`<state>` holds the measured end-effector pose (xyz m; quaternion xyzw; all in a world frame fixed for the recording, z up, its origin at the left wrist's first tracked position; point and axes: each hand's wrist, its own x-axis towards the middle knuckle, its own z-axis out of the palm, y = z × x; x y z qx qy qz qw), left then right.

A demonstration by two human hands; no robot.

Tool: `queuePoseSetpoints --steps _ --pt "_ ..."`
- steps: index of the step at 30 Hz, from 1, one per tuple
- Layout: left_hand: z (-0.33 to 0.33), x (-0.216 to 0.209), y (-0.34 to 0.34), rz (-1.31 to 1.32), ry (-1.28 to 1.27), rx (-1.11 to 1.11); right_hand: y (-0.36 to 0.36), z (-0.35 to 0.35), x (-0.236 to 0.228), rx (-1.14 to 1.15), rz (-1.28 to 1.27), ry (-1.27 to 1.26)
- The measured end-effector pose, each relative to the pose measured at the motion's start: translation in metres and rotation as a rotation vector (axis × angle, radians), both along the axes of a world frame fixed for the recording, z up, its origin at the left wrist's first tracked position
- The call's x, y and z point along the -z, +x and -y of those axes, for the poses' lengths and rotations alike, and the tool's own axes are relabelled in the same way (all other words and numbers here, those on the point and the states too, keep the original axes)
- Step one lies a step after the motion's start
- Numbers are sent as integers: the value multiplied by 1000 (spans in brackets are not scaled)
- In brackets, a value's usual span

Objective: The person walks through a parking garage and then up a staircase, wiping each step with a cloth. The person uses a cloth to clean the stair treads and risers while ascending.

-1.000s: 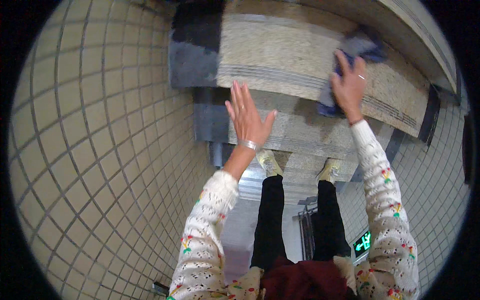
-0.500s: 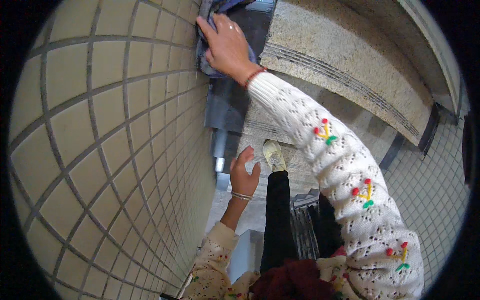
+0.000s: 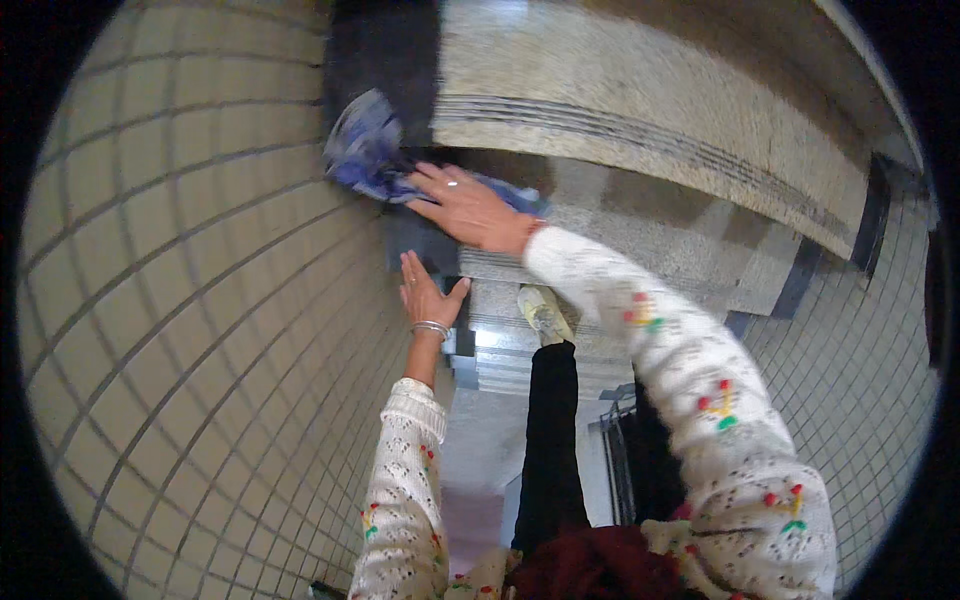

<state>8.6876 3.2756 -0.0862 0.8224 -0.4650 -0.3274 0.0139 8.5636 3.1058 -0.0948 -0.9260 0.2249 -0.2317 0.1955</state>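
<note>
A crumpled blue and grey cloth [image 3: 366,150] lies against the dark stone border [image 3: 382,50] that runs up between the stairs and the tiled wall. My right hand [image 3: 478,213] reaches across onto the cloth, its fingers gripping and pressing the edge; part of the cloth is hidden under the palm. Lower down and closer to the wall is my left hand [image 3: 428,298], empty, with the fingers stretched out and the thumb apart. It hovers by the lower part of the dark border; whether it touches the wall I cannot tell.
Pale speckled stone steps [image 3: 620,75] with dark grooved strips rise to the right. A cream tiled wall [image 3: 190,280] stands close on my left. My shoe [image 3: 546,314] rests on a lower step. A tiled floor [image 3: 860,400] shows at far right.
My right hand has drawn the cloth down and toward me along the border. My left hand has moved up and left, its fingers straighter. The view has shifted.
</note>
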Motion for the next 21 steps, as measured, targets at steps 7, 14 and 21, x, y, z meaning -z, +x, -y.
queuePoseSetpoints --steps 7,14,21 --pt "-10 48 -6 44 237 187 43 -31 88 342 -80 188" --pt "-21 47 14 166 335 34 -134 -62 50 510 -229 250" --pt "-24 42 49 201 379 -70 -386 -129 26 863 -596 243"
